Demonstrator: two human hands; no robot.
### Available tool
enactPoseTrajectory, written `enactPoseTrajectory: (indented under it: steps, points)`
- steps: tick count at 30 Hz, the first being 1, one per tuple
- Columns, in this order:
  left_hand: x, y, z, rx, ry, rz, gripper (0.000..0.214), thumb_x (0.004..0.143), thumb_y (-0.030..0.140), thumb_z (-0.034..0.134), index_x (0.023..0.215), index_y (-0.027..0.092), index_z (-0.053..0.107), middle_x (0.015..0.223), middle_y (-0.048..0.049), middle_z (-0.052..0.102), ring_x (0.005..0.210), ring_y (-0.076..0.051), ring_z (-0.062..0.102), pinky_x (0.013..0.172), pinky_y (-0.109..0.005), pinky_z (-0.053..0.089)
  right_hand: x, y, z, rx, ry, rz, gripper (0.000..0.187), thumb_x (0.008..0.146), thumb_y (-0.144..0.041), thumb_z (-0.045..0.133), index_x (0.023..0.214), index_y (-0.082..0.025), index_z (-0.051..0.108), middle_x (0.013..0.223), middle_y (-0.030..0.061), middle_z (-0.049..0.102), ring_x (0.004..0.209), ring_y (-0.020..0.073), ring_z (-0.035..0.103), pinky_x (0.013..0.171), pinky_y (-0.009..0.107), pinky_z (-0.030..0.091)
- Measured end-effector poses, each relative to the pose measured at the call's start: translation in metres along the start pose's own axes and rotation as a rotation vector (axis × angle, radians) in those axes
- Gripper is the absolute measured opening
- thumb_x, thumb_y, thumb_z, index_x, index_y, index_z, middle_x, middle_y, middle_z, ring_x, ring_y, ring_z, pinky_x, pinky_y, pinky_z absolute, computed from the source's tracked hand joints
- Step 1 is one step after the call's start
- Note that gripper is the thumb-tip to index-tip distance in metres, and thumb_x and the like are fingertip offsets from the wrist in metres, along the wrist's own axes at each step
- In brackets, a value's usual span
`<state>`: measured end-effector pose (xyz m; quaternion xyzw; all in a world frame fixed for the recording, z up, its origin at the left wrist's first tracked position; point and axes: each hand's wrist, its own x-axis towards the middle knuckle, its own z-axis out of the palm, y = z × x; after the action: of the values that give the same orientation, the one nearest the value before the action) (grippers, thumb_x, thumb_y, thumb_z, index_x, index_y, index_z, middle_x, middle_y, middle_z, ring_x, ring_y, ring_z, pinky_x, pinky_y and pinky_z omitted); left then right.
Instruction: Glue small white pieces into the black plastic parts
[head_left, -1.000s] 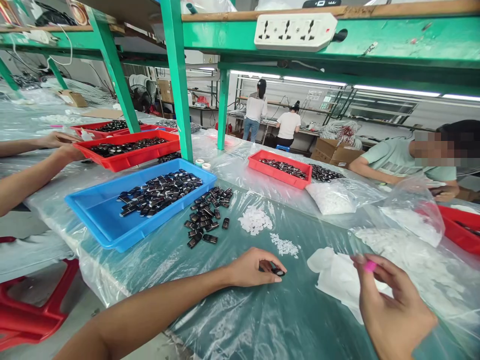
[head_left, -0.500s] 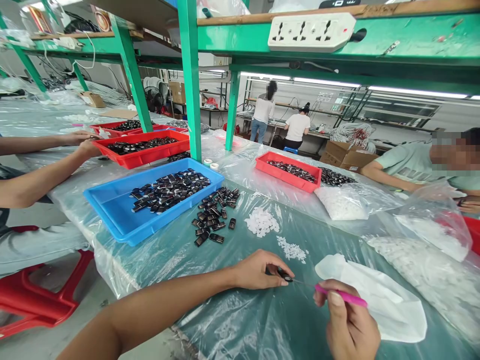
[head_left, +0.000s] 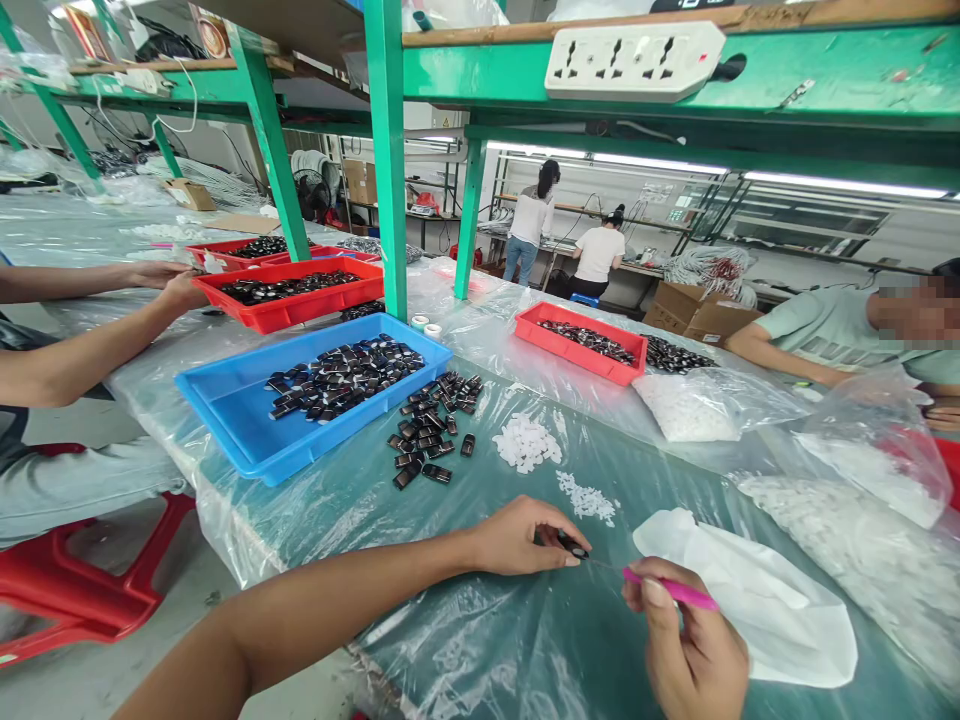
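My left hand [head_left: 525,535] rests on the plastic-covered table and pinches a small black part [head_left: 574,546] between thumb and fingers. My right hand [head_left: 686,650] grips pink-handled tweezers [head_left: 667,588], whose thin metal tip points left and reaches the black part. A loose group of black parts [head_left: 431,425] lies beyond my left hand, beside two small heaps of white pieces [head_left: 526,442]. A white sheet [head_left: 757,600] lies just right of my right hand.
A blue tray [head_left: 247,430] of black parts sits at left, red trays [head_left: 292,310] [head_left: 581,350] beyond. Bags of white pieces [head_left: 862,540] lie at right. Another person's arms [head_left: 90,340] reach in at left; a seated person [head_left: 847,330] works at right. A green post [head_left: 390,160] stands behind.
My right hand came down and left with the pink tweezers until their tip met the black part in my left hand. The view shifted slightly left.
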<state>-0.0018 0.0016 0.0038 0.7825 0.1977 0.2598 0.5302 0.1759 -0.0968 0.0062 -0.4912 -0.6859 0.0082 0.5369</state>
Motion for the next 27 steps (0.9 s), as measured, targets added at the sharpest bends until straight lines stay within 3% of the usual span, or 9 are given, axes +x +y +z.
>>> enactPoseTrajectory:
  steps: [4,19,22,27]
  points:
    - [0.0,-0.001,0.0,0.007,0.03,0.009,0.029,0.079,0.031,0.058,0.103,0.017,0.065,0.097,-0.0076,0.067,0.084,-0.018,0.063,0.074,-0.025,0.049,0.0,0.001,-0.003,-0.113,-0.043,-0.188,0.016,0.081,-0.013,0.048,0.094,-0.022,0.054,0.073,0.0026,0.061,0.061,0.0135,0.059,0.053,0.025,0.047]
    - [0.0,0.0,0.001,-0.03,0.051,0.012,0.03,0.08,0.032,0.057,0.103,0.014,0.065,0.092,-0.0083,0.067,0.081,-0.017,0.063,0.07,-0.022,0.049,0.012,-0.006,-0.006,-0.181,-0.136,-0.449,0.022,0.077,-0.01,0.05,0.097,-0.02,0.051,0.072,0.0026,0.065,0.061,0.0136,0.061,0.055,0.025,0.048]
    - [0.0,0.0,0.0,-0.016,0.043,0.025,0.029,0.08,0.03,0.057,0.103,0.014,0.065,0.092,-0.0082,0.067,0.081,-0.017,0.063,0.072,-0.023,0.049,0.009,-0.006,-0.005,-0.151,-0.12,-0.419,0.019,0.079,-0.011,0.049,0.095,-0.02,0.052,0.072,0.0024,0.064,0.061,0.0137,0.06,0.055,0.025,0.048]
    - [0.0,0.001,-0.001,0.005,0.007,0.03,0.03,0.08,0.028,0.057,0.105,0.015,0.064,0.098,-0.0082,0.067,0.086,-0.018,0.063,0.077,-0.024,0.049,0.001,-0.003,-0.001,-0.057,0.013,-0.156,0.014,0.085,-0.013,0.043,0.09,-0.018,0.054,0.073,0.0033,0.06,0.06,0.0117,0.058,0.053,0.023,0.047]
